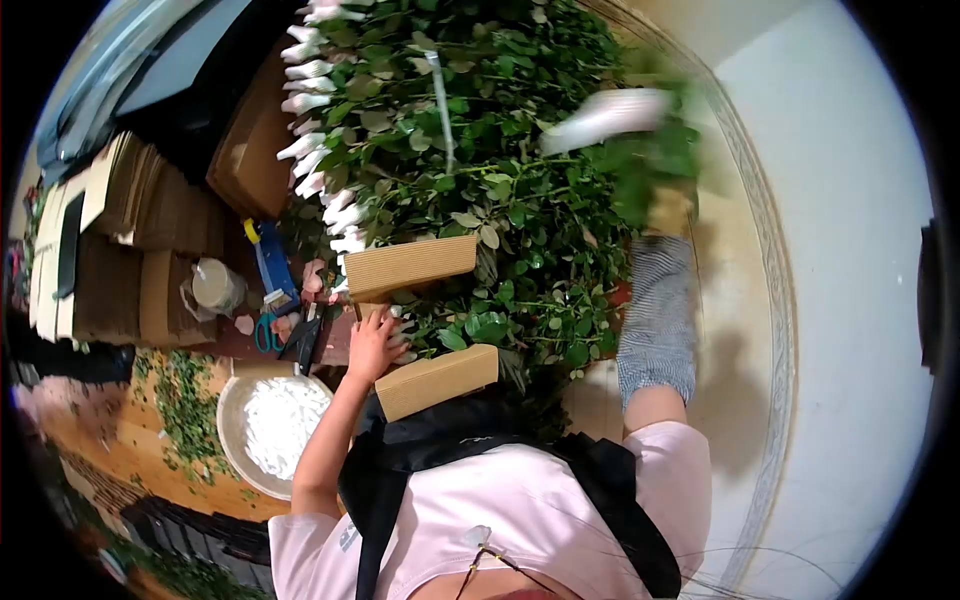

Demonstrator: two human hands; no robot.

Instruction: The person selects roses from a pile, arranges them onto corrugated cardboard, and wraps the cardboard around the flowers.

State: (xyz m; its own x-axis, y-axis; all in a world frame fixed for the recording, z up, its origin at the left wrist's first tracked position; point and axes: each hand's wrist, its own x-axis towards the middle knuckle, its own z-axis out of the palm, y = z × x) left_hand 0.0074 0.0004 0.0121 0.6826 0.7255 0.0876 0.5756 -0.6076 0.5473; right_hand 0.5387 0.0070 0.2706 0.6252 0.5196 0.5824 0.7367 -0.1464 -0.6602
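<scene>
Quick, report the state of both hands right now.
Left hand: open, fingers spread beside the corrugated cardboard; no grip visible.
Right hand: closed, holding a leafy flower with a white-sleeved head, motion-blurred.

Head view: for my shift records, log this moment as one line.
left hand: between cardboard pieces | right hand: holding leafy stem, blurred | leafy heap: ahead | bowl: left
</scene>
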